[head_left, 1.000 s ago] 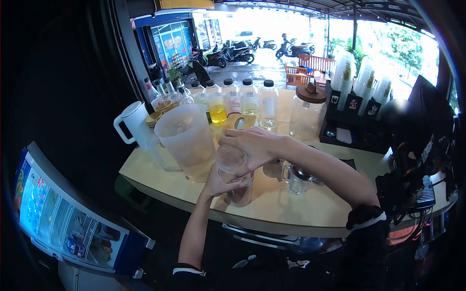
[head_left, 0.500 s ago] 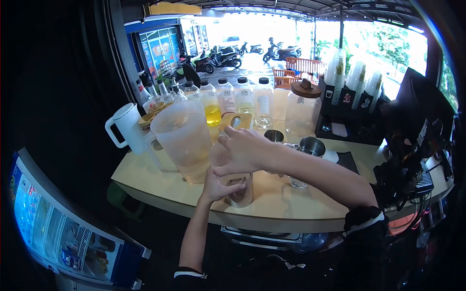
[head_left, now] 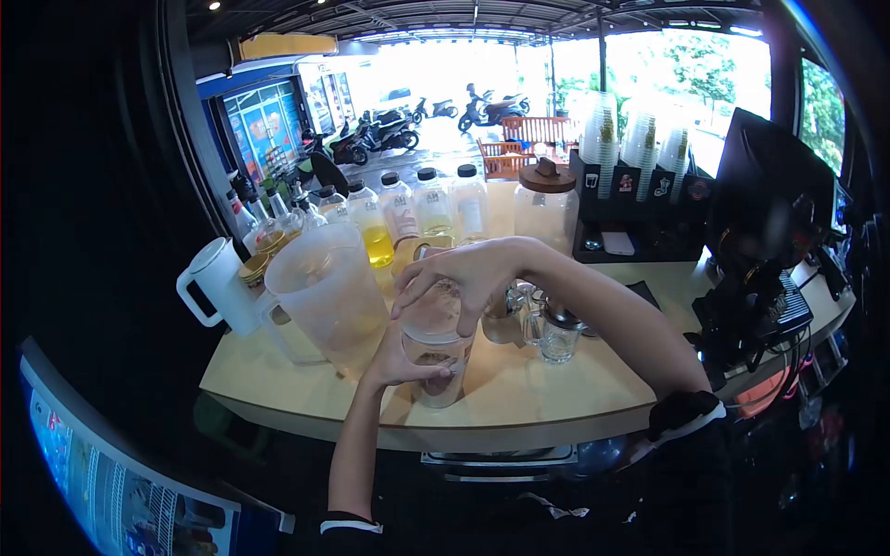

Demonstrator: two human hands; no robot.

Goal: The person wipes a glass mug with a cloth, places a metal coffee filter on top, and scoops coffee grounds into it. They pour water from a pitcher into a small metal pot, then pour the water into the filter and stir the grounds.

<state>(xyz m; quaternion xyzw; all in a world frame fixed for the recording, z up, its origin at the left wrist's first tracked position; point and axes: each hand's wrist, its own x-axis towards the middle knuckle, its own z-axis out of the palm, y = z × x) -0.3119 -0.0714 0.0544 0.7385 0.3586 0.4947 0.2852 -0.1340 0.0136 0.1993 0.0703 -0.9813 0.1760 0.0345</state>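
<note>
A clear container (head_left: 439, 385) stands upright near the counter's front edge. My left hand (head_left: 399, 360) is wrapped round its near left side, thumb across the front. Over its top my right hand (head_left: 473, 273) arches from above, with fingers and thumb spanning the round translucent lid (head_left: 432, 317) at opposite sides. Just left of both hands is a large translucent pitcher (head_left: 324, 287). To the right of the container, a glass mug (head_left: 556, 347) is partly hidden behind my right forearm.
Several bottles (head_left: 378, 236) line the back of the counter (head_left: 306, 394). A white jug (head_left: 221, 283) stands left, a wooden-lidded jar (head_left: 545, 208) behind. Stacked plastic cups (head_left: 640, 148) fill a black holder at right, beside a dark machine (head_left: 760, 213). A glass-door fridge (head_left: 120, 473) is lower left.
The view has turned a little, shifting the scene leftward. My right hand's fingers have spread wider over the lid, its wrist now more arched. My left hand keeps its hold on the container.
</note>
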